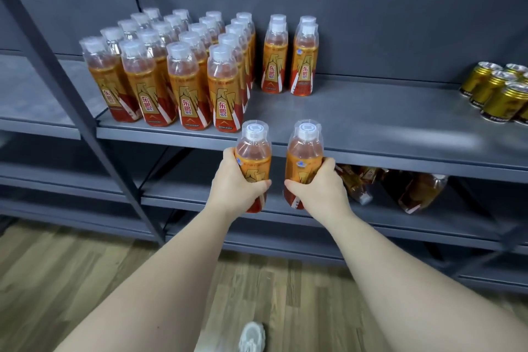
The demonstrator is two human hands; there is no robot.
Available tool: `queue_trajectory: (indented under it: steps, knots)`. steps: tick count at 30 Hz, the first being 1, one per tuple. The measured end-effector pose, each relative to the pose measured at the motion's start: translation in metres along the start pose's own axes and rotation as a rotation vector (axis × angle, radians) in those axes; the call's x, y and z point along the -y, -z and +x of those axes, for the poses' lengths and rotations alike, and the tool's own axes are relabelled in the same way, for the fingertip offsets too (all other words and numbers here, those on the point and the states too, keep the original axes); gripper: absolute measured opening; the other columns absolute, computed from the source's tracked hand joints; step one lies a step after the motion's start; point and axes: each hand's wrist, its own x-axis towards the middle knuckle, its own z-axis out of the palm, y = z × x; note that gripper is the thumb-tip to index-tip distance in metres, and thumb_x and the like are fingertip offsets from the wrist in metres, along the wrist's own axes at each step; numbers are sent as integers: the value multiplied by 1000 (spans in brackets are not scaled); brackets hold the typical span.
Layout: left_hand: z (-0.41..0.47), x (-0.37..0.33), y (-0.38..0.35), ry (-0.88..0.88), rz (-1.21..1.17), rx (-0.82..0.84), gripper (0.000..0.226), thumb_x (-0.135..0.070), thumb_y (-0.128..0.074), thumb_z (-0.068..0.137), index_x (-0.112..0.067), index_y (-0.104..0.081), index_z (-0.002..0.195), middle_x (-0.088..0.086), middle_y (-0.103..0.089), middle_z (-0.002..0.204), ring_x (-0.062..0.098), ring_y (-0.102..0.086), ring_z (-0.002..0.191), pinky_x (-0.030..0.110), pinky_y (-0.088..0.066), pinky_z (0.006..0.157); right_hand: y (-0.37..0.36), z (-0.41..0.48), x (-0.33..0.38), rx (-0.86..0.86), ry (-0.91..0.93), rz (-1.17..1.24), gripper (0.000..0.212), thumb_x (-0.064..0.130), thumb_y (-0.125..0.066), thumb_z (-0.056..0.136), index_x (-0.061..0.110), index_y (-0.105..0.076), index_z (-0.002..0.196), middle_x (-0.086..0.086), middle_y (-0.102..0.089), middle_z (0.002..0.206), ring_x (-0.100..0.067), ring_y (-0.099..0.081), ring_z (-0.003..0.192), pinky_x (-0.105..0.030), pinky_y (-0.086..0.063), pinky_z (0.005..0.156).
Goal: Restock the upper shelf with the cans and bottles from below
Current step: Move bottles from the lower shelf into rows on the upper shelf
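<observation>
Left hand (234,183): I note it curled round an upright clear plastic bottle with orange label (253,151), before the grey metal upper shelf (371,128) edge
Right hand (321,190): grips a matching second bottle (303,154), just beside
Lower shelf (468,220): spare bottles (420,193) lying down

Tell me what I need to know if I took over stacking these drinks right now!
Left hand grips one orange drink bottle; right hand grips a second bottle. Both upright, in front of the upper shelf edge, not yet on it.
Done: a block of bottles stands at the shelf's left, two short rows begin beside it, gold cans stand at the right.
Left: set these two down, then bring up the lying bottles from the lower shelf.
</observation>
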Motion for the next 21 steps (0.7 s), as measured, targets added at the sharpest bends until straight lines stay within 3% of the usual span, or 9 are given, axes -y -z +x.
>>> queue_trajectory:
  steps: [6, 11, 16, 21]
  knots:
    - [16, -32, 2, -60, -40, -20, 66, -27, -85, 76, -33, -35, 118, -17, -54, 105, 8, -56, 100, 25, -43, 82, 32, 13, 12, -54, 17, 3, 64, 52, -79, 76, 25, -34, 111, 1, -60, 111, -22, -62, 99, -40, -56, 83]
    - [36, -58, 1, -110, -46, -17, 70, -26, -85, 76, -29, -35, 125, -10, -55, 115, 10, -54, 105, 27, -44, 85, 53, 32, 25, -102, 33, 7, 65, 53, -78, 78, 24, -34, 116, 2, -56, 113, -23, -61, 103, -40, -57, 85]
    - [64, -73, -2, -144, -57, -22, 67, -25, -85, 77, -28, -36, 122, -17, -53, 105, 10, -54, 101, 20, -41, 75, 65, 59, 38, -140, 38, 25, 64, 51, -78, 78, 23, -35, 118, 0, -59, 116, -24, -61, 102, -39, -55, 83]
    - [99, -80, -7, -151, -42, -16, 71, -28, -85, 77, -27, -36, 129, -14, -54, 110, 10, -55, 103, 27, -46, 84, 64, 89, 48, -154, 40, 15, 63, 51, -78, 78, 26, -31, 113, 1, -59, 116, -23, -61, 103, -37, -53, 81]
